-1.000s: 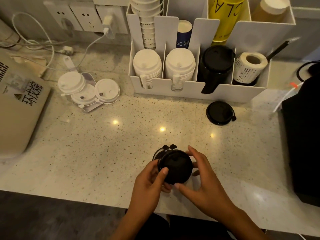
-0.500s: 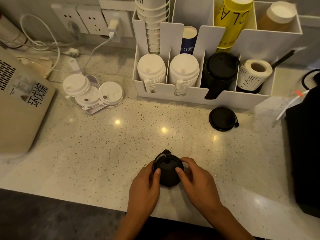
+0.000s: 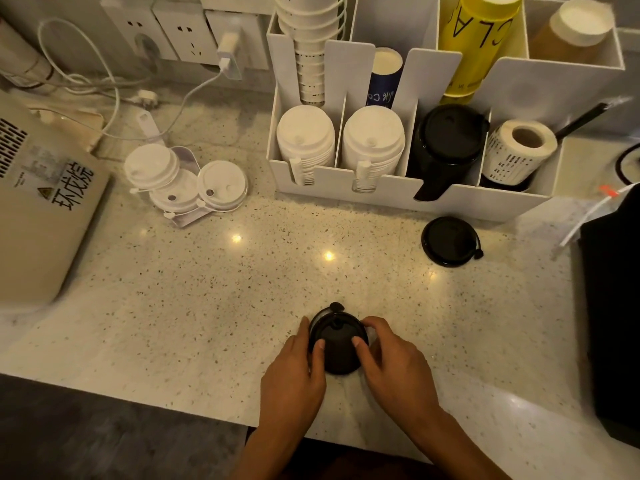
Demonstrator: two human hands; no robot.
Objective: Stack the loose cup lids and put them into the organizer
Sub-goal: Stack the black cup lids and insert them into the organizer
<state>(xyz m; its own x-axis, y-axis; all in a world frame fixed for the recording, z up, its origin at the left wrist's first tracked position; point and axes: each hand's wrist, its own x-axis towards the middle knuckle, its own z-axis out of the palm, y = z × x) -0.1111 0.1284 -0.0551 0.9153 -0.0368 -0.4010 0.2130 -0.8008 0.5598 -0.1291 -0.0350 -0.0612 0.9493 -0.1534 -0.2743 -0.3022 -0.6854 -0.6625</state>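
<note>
**A:** What could go wrong here?

**B:** In my judgement, the small stack of black lids (image 3: 337,344) could shift out of line. It sits near the front edge of the counter (image 3: 207,306), held from both sides. The left hand (image 3: 294,379) curls round its left rim with the thumb on top; the right hand (image 3: 391,362) grips the right rim, forefinger on top. If the lids are not nested squarely, lifting them could let one slide off, and the counter edge is close by.

**A:** Anything else?

**B:** One more black lid (image 3: 449,241) lies alone, far right, just in front of the organizer (image 3: 485,209). It could be missed. Three loose white lids (image 3: 187,181) also lie far left, overlapping one another, well apart from the hands.

**A:** How do the held lids look?

**B:** Dark, round and matte, with a domed top and a small tab sticking out at the far side. How many are stacked I cannot tell.

**A:** And where would they go?

**B:** Likely the organizer compartment already holding a black lid stack (image 3: 446,140), between the white stacks and a label roll (image 3: 519,150). It looks fairly full, so fit may be tight.
</note>
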